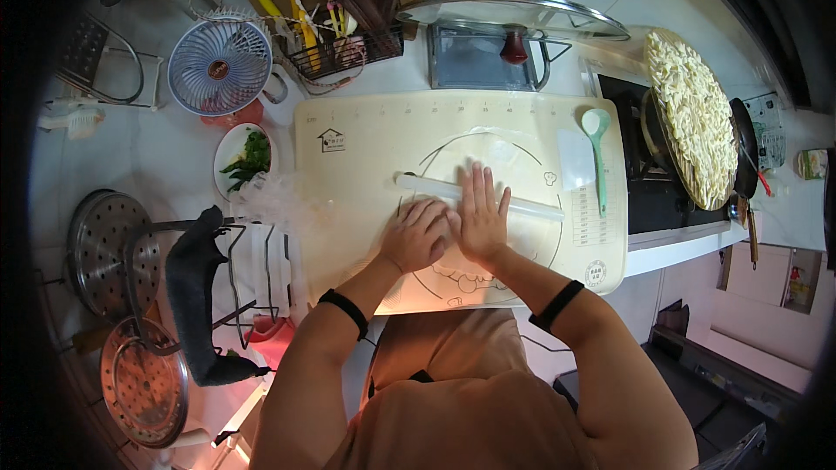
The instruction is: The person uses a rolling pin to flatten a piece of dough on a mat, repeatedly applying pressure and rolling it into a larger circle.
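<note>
A translucent rolling pin [535, 208] lies slantwise across a cream silicone kneading mat [366, 124] printed with rulings and a circle. My right hand [484, 215] rests flat over the pin, its fingers stretched out towards the far side. Beside it, my left hand [416, 233] is curled near the pin, its fingertips partly hidden, so what is under them cannot be made out. A thin pale sheet, apparently rolled dough [486, 142], spreads beneath the pin and hands. On the mat's right side lie a green measuring spoon [597, 156] and a whitish flat scraper [576, 160].
Cut noodles fill a round tray [692, 124] above the stove [673, 212]. Left of the mat are a small fan [220, 68], a plate of greens [225, 150], a crumpled plastic bag [268, 199] and a rack [238, 261] with a dark cloth [189, 300]. Glass lids [457, 10] stand behind.
</note>
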